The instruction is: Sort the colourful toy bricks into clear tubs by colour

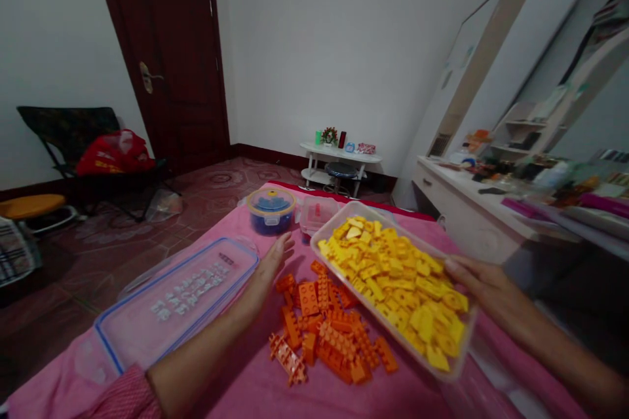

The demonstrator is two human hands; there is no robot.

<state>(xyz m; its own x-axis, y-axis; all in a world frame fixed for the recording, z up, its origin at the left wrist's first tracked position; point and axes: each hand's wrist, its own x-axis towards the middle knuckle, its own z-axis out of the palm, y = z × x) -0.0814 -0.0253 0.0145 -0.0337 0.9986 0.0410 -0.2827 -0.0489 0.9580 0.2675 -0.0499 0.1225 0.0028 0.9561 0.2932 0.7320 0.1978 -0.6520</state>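
My left hand (279,254) reaches over the pink cloth, its fingers stretched out and holding nothing. It is just behind a heap of orange toy building blocks (339,335), near a round lidded container (272,217) with blue pieces inside. With my right hand (466,277) I grip the right rim of a clear rectangular plastic container (381,318), thumb over the edge. Yellow building blocks (388,275) fill this container, which sits at a slant beside the orange heap. Whether its base rests on the cloth, I cannot tell.
A clear lid with a blue rim (140,330) lies at left on the pink-covered table (236,386). Behind the yellow blocks is a small pinkish clear box (310,209). A cluttered white dresser (457,200) stands to the right; a folding chair (69,118) is far left.
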